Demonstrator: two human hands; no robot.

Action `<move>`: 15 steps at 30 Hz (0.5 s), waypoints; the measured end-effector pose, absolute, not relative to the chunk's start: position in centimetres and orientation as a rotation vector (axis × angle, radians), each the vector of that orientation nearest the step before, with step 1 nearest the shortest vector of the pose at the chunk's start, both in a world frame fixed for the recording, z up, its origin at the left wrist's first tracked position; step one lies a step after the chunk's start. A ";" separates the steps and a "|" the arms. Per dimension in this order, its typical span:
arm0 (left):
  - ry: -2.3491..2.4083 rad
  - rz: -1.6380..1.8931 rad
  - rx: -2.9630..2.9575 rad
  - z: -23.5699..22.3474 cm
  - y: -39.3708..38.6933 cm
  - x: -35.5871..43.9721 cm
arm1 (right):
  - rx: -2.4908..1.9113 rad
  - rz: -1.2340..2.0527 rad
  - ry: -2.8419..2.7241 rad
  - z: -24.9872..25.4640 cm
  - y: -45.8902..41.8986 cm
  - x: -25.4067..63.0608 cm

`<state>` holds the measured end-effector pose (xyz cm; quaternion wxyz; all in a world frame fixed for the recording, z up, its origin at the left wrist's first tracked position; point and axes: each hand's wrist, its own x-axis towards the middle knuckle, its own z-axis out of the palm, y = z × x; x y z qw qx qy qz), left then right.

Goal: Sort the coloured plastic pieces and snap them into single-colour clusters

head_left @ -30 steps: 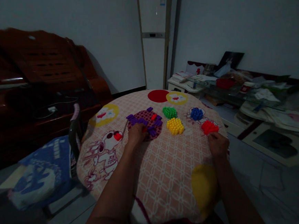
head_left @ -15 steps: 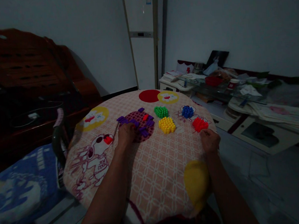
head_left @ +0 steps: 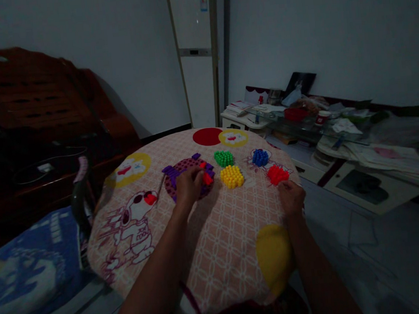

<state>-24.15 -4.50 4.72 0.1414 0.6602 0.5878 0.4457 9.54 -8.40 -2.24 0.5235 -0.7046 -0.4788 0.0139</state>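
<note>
My left hand (head_left: pixel 189 186) is closed in a pinch over the dark dotted circle, its fingertips at a small red plastic piece (head_left: pixel 207 178). Purple pieces (head_left: pixel 170 171) lie around that hand, some hidden beneath it. My right hand (head_left: pixel 291 195) has its fingers pressed together at the near edge of a cluster of red pieces (head_left: pixel 277 174); whatever they pinch is hidden. Clusters of yellow pieces (head_left: pixel 232 176), green pieces (head_left: pixel 223 158) and blue pieces (head_left: pixel 260 157) stand between the hands, toward the back. A few more red pieces (head_left: pixel 150 199) lie on the left.
A patterned cloth covers the round table (head_left: pixel 217 253). Left of it stand a chair with a blue cover (head_left: pixel 46 257) and a wooden bench (head_left: pixel 45 102). A cluttered glass-topped cabinet (head_left: pixel 301 125) runs along the right wall, and a tall white air conditioner (head_left: pixel 200 85) stands behind.
My left hand has shifted right across the dotted circle, and a second red piece now shows at its fingertips. My right hand stays beside the red cluster. The view has tilted slightly.
</note>
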 end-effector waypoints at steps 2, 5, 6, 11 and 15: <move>1.419 1.247 1.868 4.5 -4.9 -21.8 | -1.679 0.038 -1.141 -2.3 -8.4 9.5; 1.144 1.142 1.763 3.6 -5.2 -18.3 | -1.670 0.056 -1.140 -2.3 -8.4 9.5; 1.097 1.117 1.741 3.3 -5.3 -17.4 | -1.673 0.057 -1.140 -2.3 -8.4 9.4; 1.052 0.952 1.847 2.4 -5.5 -13.2 | -1.680 0.032 -1.147 -2.1 -8.4 9.3; 1.201 0.857 2.175 2.2 -6.0 -10.9 | -1.683 0.040 -1.166 -2.1 -8.4 9.3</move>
